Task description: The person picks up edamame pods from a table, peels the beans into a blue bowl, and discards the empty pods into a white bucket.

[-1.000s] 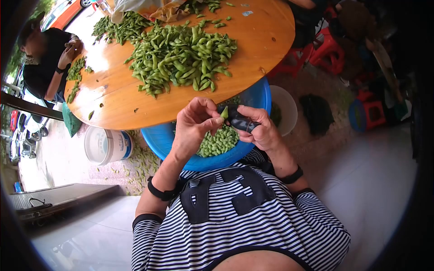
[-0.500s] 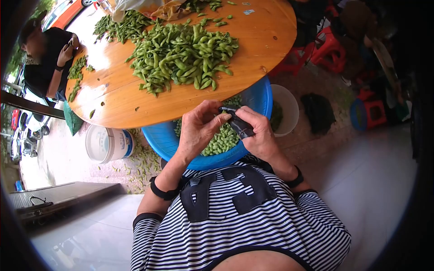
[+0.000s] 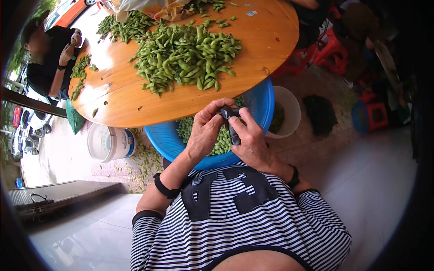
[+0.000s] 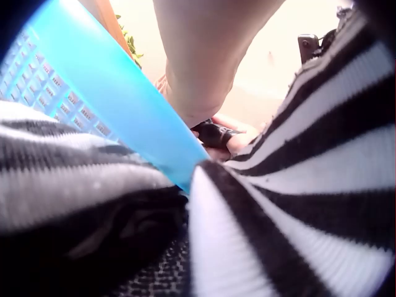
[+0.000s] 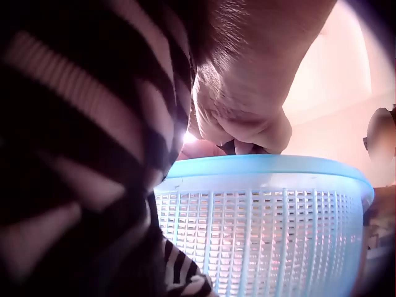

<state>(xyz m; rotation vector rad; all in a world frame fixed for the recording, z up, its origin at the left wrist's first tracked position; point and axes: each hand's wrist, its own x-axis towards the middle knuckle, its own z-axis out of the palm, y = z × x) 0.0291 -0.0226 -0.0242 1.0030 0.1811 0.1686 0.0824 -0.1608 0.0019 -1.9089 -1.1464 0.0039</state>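
Observation:
Both hands meet over a blue basket (image 3: 158, 137) that holds shelled green soybeans (image 3: 221, 145). My right hand (image 3: 254, 142) grips a shiny black object (image 3: 234, 134), its fingers curled around it. Thumb and fingers of my left hand (image 3: 203, 132) pinch at the far end of that black object, the fingertips right against the other hand. No green pod shows between the fingers. In the left wrist view, the black object (image 4: 215, 133) shows small beyond the forearm. The right wrist view has the hand (image 5: 247, 124) above the basket's rim (image 5: 266, 164).
A large pile of green soybean pods (image 3: 185, 58) lies on the round wooden table (image 3: 122, 108), with smaller heaps behind. White buckets stand left (image 3: 103, 142) and right (image 3: 289, 113) of the basket. Another person (image 3: 49, 58) sits across at left. Red stools (image 3: 330, 54) stand at right.
A green pod showed between the left fingers and the black object one second ago; it is out of sight now. The right hand has turned and moved closer to the left.

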